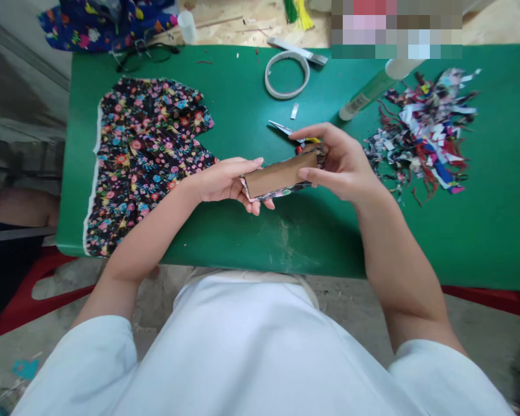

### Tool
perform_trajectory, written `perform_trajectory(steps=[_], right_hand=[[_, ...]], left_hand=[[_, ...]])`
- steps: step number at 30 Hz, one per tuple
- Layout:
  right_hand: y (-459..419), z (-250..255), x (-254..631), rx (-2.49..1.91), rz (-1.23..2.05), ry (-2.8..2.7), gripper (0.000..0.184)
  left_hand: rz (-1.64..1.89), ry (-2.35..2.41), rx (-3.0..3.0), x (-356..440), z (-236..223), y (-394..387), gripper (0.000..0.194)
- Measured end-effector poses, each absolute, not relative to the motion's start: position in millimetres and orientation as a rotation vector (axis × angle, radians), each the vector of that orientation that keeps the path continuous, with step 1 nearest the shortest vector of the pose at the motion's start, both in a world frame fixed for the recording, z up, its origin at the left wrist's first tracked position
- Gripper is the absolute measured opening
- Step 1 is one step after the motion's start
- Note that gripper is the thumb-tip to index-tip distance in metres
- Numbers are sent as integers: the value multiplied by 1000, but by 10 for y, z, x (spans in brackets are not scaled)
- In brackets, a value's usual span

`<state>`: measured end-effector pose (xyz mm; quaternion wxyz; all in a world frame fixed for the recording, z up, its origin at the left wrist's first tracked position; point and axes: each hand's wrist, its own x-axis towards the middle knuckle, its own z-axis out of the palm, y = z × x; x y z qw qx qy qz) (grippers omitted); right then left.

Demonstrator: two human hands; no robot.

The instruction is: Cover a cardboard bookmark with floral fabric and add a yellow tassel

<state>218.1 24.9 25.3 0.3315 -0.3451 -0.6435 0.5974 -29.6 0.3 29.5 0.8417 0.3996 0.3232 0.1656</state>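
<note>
Fingers of the left hand and right hand clamp a brown card above a green tabletop, near its closest edge. The left hand grips the card's 9 o'clock end, thumb on top and other fingers beneath; the right hand grips the 3 o'clock end, its thumb on the card's face. Patterned cloth shows along the card's edges. Measured from the card, with 12 o'clock at the far side, scissors lie at 12, near the right hand; whether its index finger touches them cannot be told. Farther out, also at 12, are a white chip and a tape roll. A tube is between 1 and 2, a heap of scraps between 2 and 3. Floral fabric spreads at 9, partly hidden by the left forearm. Past the tabletop's far edge, at 11, is a cup.
</note>
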Motion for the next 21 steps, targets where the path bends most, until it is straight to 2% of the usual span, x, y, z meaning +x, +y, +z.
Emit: perform_trajectory(steps=[7,11,21], right_hand=[[177,200,1954,-938,1614,-1189,59],[48,118,1796,-972,1634,-1115,65],[-119,67,1605,-922,1623,-1236,47]], left_hand=[[512,740,803,-223,295,-19,55],[532,740,745,-195,299,-39,53],[559,710,695,-108,304,-96,43]])
